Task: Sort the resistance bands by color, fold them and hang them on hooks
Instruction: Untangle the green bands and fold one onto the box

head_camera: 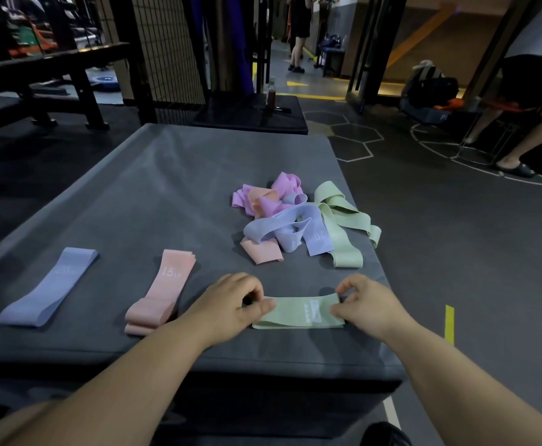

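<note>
A flat green band lies crosswise near the front edge of the grey padded platform. My left hand pinches its left end and my right hand pinches its right end. To the left lie a folded pink band marked 15 LB and a flat lavender band. Behind my hands sits a tangled pile of bands in purple-pink, peach, lavender and green.
A dark black platform with a bottle stands beyond the grey one. A wire mesh rack rises at the back. A person's leg is at the right, another person stands far back. A yellow floor mark lies right.
</note>
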